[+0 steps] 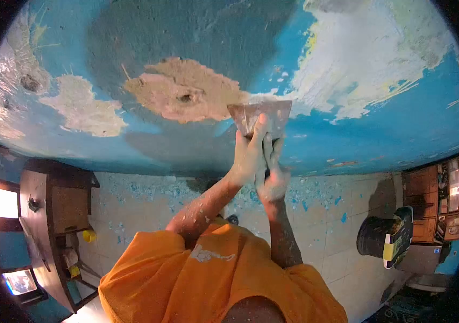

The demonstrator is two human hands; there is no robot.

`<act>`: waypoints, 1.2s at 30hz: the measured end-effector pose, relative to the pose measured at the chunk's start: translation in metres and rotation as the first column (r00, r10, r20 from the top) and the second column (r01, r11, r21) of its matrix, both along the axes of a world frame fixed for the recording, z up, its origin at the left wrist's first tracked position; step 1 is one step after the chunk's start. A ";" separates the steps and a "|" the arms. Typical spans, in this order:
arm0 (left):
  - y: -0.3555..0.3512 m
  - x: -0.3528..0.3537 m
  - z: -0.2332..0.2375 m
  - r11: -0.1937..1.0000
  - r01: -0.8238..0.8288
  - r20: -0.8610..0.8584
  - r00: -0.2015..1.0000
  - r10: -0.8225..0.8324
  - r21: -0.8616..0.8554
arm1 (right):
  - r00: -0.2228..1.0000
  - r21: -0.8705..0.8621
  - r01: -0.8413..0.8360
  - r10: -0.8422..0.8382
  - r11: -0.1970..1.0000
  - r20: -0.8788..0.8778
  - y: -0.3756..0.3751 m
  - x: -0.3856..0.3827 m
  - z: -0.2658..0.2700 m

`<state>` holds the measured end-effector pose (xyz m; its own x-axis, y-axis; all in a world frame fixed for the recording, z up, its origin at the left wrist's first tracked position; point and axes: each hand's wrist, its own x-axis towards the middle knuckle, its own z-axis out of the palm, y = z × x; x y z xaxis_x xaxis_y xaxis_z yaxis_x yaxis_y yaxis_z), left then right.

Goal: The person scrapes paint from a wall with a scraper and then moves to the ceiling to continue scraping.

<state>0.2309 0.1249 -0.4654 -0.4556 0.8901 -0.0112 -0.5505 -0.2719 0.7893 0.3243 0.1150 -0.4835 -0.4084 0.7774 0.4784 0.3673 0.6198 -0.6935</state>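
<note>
A wide, worn scraper (276, 114) lies with its blade edge against the blue wall (342, 141), between a bare brownish patch and a large whitish one. My left hand (247, 157) is closed on the scraper from the left, with a finger pressed along its blade. My right hand (272, 183) is closed around the handle end, just below and to the right. Most of the handle is hidden by my hands. Whitish dust and flecks cover both hands and forearms. The brownish patch (186, 90) has a dark hole in its middle.
Blue and white paint chips (315, 195) litter the tiled floor (342, 242) along the wall. A dark bucket (372, 237) stands at right, near wooden cabinets (420, 202). Dark wooden furniture (70, 207) stands at left, with a yellow cup (89, 236) beside it.
</note>
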 end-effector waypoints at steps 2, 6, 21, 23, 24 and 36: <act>-0.007 -0.004 0.031 0.999 0.050 0.028 0.998 -0.050 0.003 | 0.999 0.049 0.037 -0.037 0.998 0.001 -0.011 -0.008 0.025; -0.023 -0.002 0.040 0.989 0.138 0.118 0.984 -0.131 -0.052 | 0.998 -0.052 0.065 -0.064 0.997 0.023 -0.028 0.003 0.027; -0.021 -0.002 0.040 0.997 0.048 0.143 0.989 -0.040 -0.052 | 0.998 -0.105 -0.014 0.007 0.994 -0.065 -0.026 -0.001 0.015; -0.025 -0.008 0.044 0.978 0.178 0.153 0.975 -0.161 -0.104 | 1.000 -0.113 -0.008 0.006 0.994 -0.023 -0.022 0.003 0.004; -0.024 -0.005 0.039 0.982 0.183 0.174 0.970 -0.172 -0.055 | 1.000 -0.111 -0.008 0.008 0.994 0.004 -0.023 0.004 -0.001; -0.019 -0.005 0.032 0.986 0.165 0.181 0.970 -0.164 0.008 | 0.997 -0.026 0.054 -0.056 0.998 -0.062 -0.025 -0.003 0.011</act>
<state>0.2258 0.1063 -0.4335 -0.2929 0.9523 -0.0863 -0.7207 -0.1605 0.6745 0.3214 0.0900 -0.4727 -0.3348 0.8097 0.4820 0.3561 0.5823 -0.7309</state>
